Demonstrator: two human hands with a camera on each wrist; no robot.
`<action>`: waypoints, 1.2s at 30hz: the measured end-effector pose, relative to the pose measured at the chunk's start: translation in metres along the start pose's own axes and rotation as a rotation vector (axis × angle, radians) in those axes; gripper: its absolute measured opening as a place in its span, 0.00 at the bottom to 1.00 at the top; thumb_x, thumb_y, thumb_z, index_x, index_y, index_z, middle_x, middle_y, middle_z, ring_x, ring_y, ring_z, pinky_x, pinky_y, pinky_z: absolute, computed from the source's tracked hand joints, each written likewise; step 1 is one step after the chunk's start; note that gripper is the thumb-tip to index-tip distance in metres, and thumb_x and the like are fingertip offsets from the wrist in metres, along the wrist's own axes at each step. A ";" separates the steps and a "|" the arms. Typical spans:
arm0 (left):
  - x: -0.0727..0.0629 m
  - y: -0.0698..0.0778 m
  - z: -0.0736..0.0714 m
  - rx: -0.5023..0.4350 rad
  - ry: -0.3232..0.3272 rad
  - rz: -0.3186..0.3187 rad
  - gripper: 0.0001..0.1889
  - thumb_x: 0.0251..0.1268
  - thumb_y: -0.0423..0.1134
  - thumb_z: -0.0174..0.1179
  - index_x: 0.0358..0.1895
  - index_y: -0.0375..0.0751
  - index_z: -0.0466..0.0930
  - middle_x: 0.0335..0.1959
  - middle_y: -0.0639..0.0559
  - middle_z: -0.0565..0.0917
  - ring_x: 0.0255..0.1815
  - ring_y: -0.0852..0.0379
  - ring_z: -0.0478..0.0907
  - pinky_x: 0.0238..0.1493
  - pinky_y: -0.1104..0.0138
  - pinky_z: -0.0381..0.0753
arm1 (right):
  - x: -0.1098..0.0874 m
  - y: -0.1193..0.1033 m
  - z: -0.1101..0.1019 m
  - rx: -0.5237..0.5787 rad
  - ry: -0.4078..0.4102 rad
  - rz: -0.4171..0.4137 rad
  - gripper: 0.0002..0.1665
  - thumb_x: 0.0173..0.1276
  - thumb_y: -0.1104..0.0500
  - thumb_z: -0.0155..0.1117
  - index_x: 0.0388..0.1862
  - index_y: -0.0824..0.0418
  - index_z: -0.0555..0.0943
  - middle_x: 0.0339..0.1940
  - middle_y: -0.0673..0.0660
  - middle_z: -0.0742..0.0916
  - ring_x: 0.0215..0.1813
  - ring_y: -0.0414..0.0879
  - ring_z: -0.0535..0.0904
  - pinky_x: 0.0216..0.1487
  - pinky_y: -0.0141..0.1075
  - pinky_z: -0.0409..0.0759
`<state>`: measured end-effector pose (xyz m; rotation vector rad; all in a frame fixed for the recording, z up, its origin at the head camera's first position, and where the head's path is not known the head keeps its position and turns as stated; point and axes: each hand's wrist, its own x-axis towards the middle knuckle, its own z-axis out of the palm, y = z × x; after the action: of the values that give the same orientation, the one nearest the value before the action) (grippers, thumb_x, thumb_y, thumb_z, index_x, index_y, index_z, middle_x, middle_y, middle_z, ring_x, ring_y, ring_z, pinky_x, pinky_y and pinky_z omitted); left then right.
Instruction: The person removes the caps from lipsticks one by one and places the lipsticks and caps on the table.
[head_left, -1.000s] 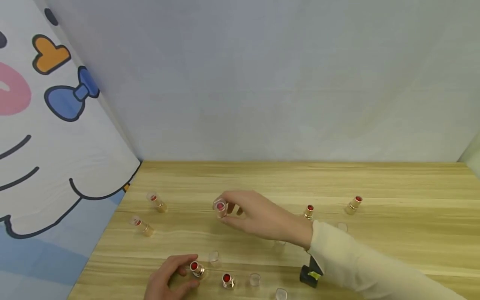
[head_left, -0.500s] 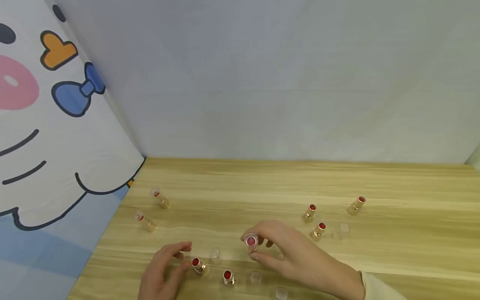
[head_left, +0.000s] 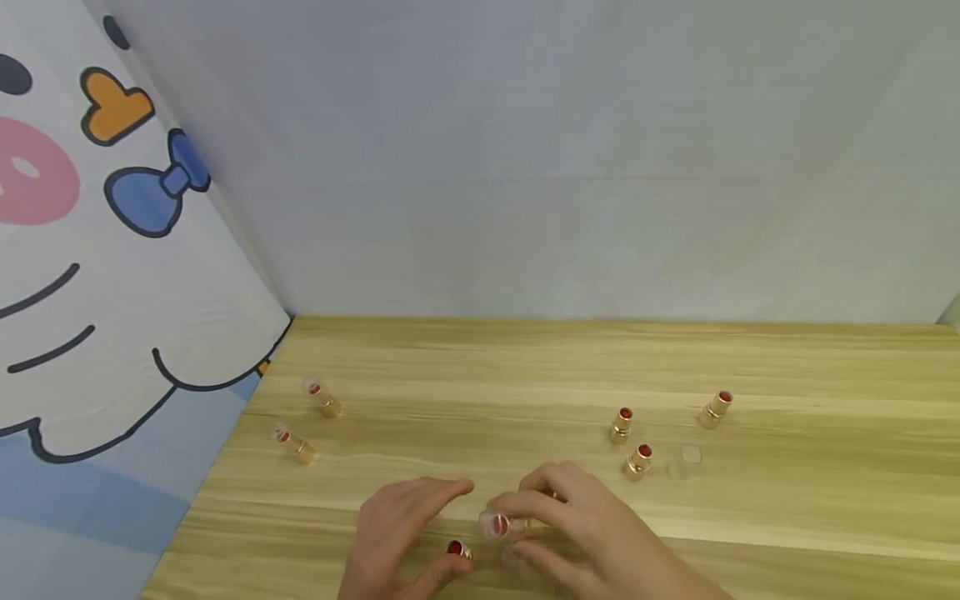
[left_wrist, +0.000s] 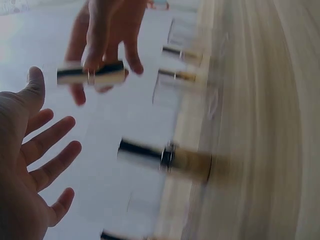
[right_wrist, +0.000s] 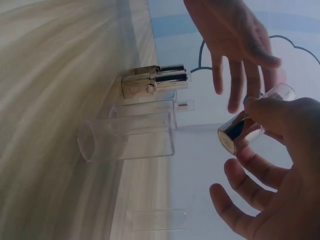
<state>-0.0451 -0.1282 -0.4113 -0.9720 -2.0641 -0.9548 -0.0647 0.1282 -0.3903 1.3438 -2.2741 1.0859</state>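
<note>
My right hand [head_left: 581,525] pinches a gold lipstick tube [right_wrist: 231,134] between thumb and fingers. A clear cap [head_left: 491,524] covers its red tip, and the tube leans toward the left hand. My left hand [head_left: 401,533] is held out facing it, fingers spread with nothing in them; the left wrist view also shows these fingers [left_wrist: 55,145] extended. Between the hands, an uncapped lipstick [head_left: 456,548] with a red tip stands on the table, partly behind the left thumb. In the right wrist view, two uncapped lipsticks [right_wrist: 145,84] stand beyond some clear caps [right_wrist: 127,137].
Two capped lipsticks [head_left: 294,446] stand at the left of the wooden table [head_left: 480,358]. Uncapped ones [head_left: 638,461] stand at the right, near a loose clear cap [head_left: 687,458]. A pale backdrop [head_left: 525,167] rises behind, with a cartoon-printed cloth [head_left: 112,308] at the left.
My right hand has brought the capped lipstick from the back middle toward the front, tilting it leftward. My left hand has left the front-left lipstick and moved right toward the other hand.
</note>
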 end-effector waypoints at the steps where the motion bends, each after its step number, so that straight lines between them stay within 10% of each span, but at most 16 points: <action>1: 0.003 0.003 0.004 -0.018 0.010 0.017 0.30 0.75 0.59 0.60 0.57 0.32 0.84 0.46 0.45 0.91 0.45 0.51 0.87 0.49 0.64 0.81 | -0.001 0.001 0.002 -0.021 0.011 -0.019 0.23 0.71 0.55 0.73 0.63 0.46 0.81 0.49 0.43 0.84 0.48 0.36 0.78 0.52 0.22 0.74; 17: 0.006 0.030 0.030 -0.074 0.056 -0.031 0.16 0.71 0.52 0.66 0.47 0.42 0.88 0.40 0.51 0.92 0.45 0.55 0.86 0.73 0.64 0.59 | -0.023 0.004 0.015 -0.079 0.171 -0.083 0.14 0.80 0.47 0.62 0.55 0.51 0.86 0.45 0.45 0.82 0.43 0.35 0.78 0.50 0.28 0.71; 36: 0.005 0.032 0.029 -0.036 0.119 -0.040 0.16 0.67 0.52 0.70 0.43 0.43 0.90 0.33 0.53 0.91 0.38 0.59 0.84 0.67 0.62 0.63 | -0.026 0.007 0.021 -0.084 0.299 -0.109 0.16 0.77 0.48 0.66 0.50 0.58 0.88 0.43 0.49 0.85 0.45 0.38 0.80 0.55 0.35 0.71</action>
<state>-0.0281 -0.0880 -0.4119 -0.8738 -1.9797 -1.0483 -0.0540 0.1315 -0.4225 1.1700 -1.9844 1.0623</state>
